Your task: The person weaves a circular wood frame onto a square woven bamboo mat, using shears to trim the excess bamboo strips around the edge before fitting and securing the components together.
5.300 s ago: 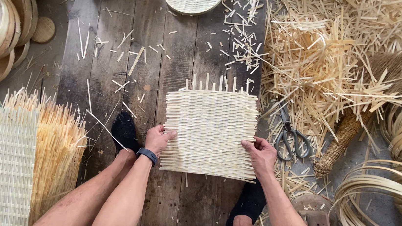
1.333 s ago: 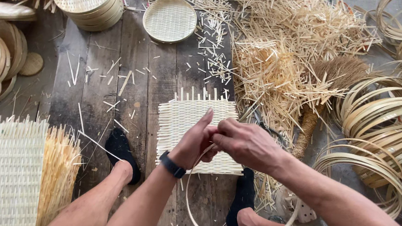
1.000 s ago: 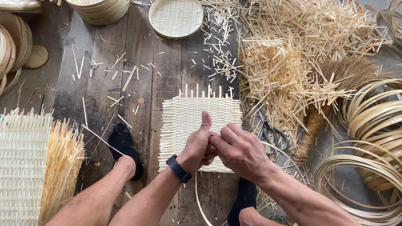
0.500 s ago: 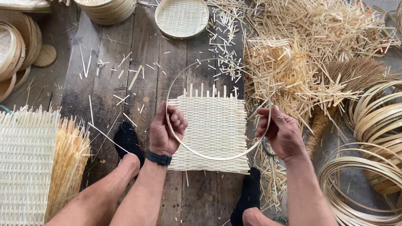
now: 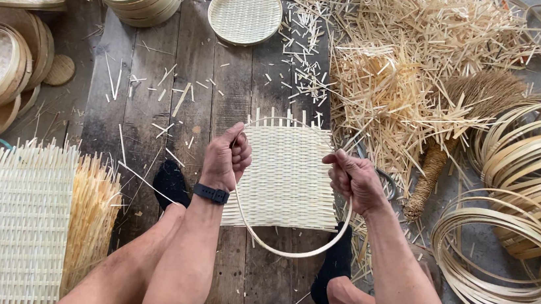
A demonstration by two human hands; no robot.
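Bamboo hoop [image 5: 287,249] gripped between left hand [image 5: 225,157] and right hand [image 5: 355,180], held over square woven mat [image 5: 284,180]

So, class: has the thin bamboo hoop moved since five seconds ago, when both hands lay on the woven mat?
Yes. The bamboo hoop was absent then; now the left hand and right hand hold it over the woven mat.
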